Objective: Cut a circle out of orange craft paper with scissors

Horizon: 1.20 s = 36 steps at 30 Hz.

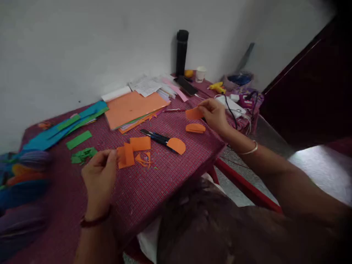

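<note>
Left of the craft knife (156, 136): left hand (99, 174), thumb and forefinger close together at the edge of orange strips (128, 154); whether they pinch cannot be told. Beyond the knife: paper sheets (145, 86), writing illegible. Beyond it, rightward: paper cup (201, 74), marking unreadable; right hand (216, 115), pinching an orange paper piece (193, 113).

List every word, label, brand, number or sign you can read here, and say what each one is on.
No text can be read with certainty.
White printed sheet near the wall: faint print, too small to read.
White cup: a small dark mark low on its side, too blurred to read.
Purple patterned item at the far right: a small pale patch, perhaps a label, too blurred to read.
</note>
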Each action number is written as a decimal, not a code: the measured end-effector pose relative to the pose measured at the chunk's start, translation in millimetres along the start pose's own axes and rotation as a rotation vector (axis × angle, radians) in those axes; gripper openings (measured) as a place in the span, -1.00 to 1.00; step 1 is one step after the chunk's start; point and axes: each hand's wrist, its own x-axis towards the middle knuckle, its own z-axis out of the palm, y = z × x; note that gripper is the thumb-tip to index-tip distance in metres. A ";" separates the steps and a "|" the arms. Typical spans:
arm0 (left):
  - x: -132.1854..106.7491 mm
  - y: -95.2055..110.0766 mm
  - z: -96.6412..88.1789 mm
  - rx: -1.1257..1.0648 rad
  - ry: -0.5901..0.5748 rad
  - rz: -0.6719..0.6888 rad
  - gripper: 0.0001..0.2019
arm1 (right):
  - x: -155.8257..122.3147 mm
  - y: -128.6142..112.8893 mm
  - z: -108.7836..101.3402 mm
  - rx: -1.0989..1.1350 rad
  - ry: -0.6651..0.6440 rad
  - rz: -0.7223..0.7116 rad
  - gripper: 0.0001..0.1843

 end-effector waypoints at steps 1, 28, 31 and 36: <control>0.8 -2.2 1.3 -0.003 -0.010 0.004 -0.82 | -4.9 2.0 -4.8 -0.024 -0.152 -0.072 -0.78; 47.0 18.9 56.7 0.867 -0.616 0.577 -0.70 | -51.2 -75.9 13.8 0.082 -0.778 -0.003 -0.66; 48.3 16.7 61.1 0.782 -0.566 0.553 -0.72 | -42.3 -79.8 16.2 0.205 -0.714 0.007 -0.76; 50.3 17.9 56.8 0.542 -0.404 0.435 -0.81 | -20.5 -103.3 34.3 0.640 -0.673 -0.020 -0.90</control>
